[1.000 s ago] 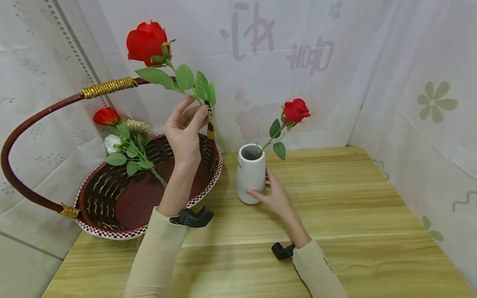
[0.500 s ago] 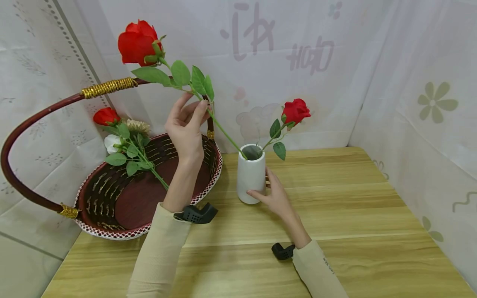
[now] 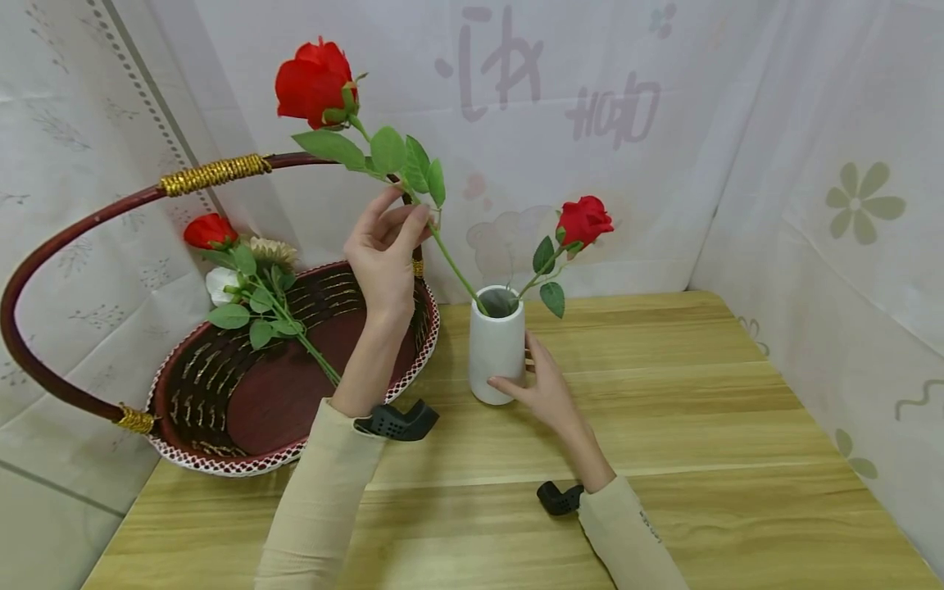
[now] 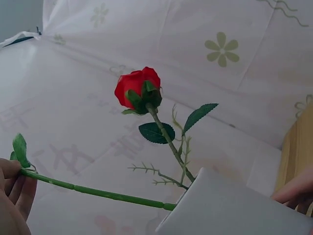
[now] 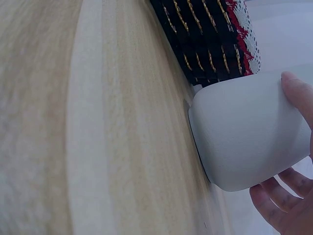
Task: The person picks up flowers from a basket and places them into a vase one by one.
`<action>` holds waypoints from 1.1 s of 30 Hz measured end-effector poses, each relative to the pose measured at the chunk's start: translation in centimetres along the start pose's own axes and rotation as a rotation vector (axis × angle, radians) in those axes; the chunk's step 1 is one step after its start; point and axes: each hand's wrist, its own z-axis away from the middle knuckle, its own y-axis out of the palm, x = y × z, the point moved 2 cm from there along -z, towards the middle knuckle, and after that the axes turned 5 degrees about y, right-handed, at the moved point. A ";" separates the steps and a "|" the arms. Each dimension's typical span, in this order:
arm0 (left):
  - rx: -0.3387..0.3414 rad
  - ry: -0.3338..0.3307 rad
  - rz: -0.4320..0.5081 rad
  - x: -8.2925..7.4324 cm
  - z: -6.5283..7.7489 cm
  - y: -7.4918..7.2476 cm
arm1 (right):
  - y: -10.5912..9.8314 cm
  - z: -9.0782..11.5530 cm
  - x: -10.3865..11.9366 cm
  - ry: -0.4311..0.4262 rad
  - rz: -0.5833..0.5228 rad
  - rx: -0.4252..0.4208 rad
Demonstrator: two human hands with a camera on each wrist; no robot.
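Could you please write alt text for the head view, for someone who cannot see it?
A person's left hand pinches a red rose by its stem, whose lower end is at the mouth of a white vase gripped by the right hand. A second red rose leans from the vase. At left, a handled basket holds more flowers.

My left sleeve point(image 3: 317, 500) and right sleeve point(image 3: 627, 537) are of pale beige fabric, each ending near the wrist; the left shows soft cross-creases. A short line of dark lettering point(image 3: 651, 527), too small to read, marks the right. Worn at my left wrist: a black, angular, bent housing point(image 3: 401, 420), perforated with small holes. At my right: a similar black housing point(image 3: 559, 498). My fingers point(image 5: 278, 195) are ungloved.
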 end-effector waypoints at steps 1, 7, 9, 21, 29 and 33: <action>0.005 -0.006 -0.005 0.1 0.1 0.1 | 0.0 0.0 0.0 -0.003 0.000 -0.001; 0.057 -0.040 -0.036 0.5 0.5 0.5 | 0.0 0.1 0.1 -0.011 -0.003 -0.002; 0.071 -0.047 -0.049 0.6 0.6 0.6 | 0.0 0.1 0.1 -0.009 -0.002 -0.003; 0.123 -0.077 -0.091 1.3 1.4 0.6 | 0.1 0.1 0.2 -0.010 -0.001 -0.004; 0.166 -0.077 -0.109 1.8 1.7 1.1 | 0.1 0.1 0.2 -0.017 -0.005 -0.008; 0.199 -0.081 -0.121 1.9 1.8 1.5 | 0.0 0.0 0.1 -0.005 -0.007 -0.002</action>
